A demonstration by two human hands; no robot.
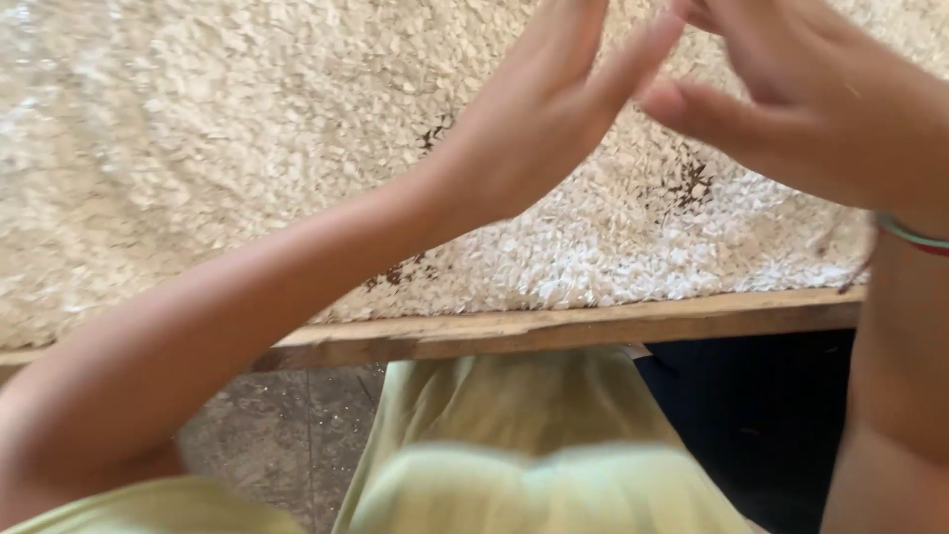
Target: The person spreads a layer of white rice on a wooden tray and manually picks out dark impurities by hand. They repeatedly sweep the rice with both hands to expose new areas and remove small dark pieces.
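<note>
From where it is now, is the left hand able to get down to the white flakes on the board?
Probably yes: the left hand is raised, open, right above the white flakes, with nothing between them; the right hand is alongside.

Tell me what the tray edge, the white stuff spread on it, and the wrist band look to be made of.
Tray edge: seemingly raw, unfinished wood, brown and rough, with worn patches.
White flakes: small, dry, matte chips, possibly grain or shredded food; too blurred to settle.
Wrist band: probably thread or cord, thin green and red strands.

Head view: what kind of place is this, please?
Probably a simple food-drying or sorting spot: pale flakes spread thickly over a rough wooden board, above a speckled stone floor.
</note>
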